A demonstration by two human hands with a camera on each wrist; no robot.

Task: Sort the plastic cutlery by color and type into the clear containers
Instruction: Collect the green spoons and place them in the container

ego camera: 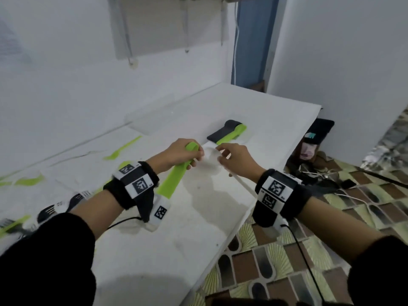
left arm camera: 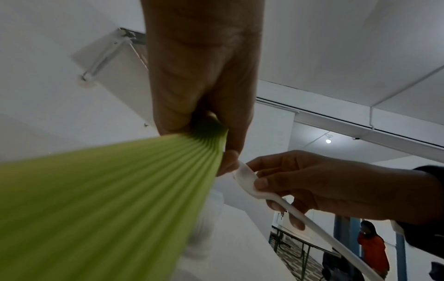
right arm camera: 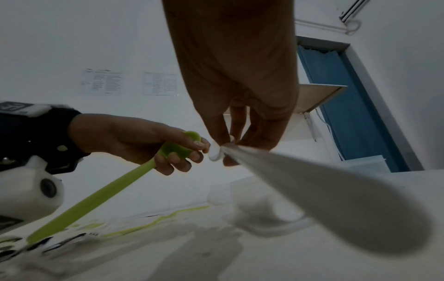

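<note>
The left hand [ego camera: 176, 154] closes its grip around the bowl end of a stack of green spoons [ego camera: 174, 177], whose handles run back toward 7 o'clock under the wrist. The right hand [ego camera: 237, 161] pinches a white spoon [left arm camera: 250, 182] at its bowl, fingers curled, handle trailing toward 5 o'clock past the wrist. Both grips meet above the white bench [ego camera: 154, 250], fingertips nearly touching. At 1 o'clock, stacked black and green cutlery [ego camera: 227, 132] sits in a clear container [ego camera: 239, 141]. Loose green pieces [ego camera: 123, 149] and black forks [ego camera: 47, 212] lie at 9 o'clock. White walls surround; a blue door [ego camera: 251, 40] stands at 12 o'clock, patterned floor [ego camera: 287, 250] at 4 o'clock.
</note>
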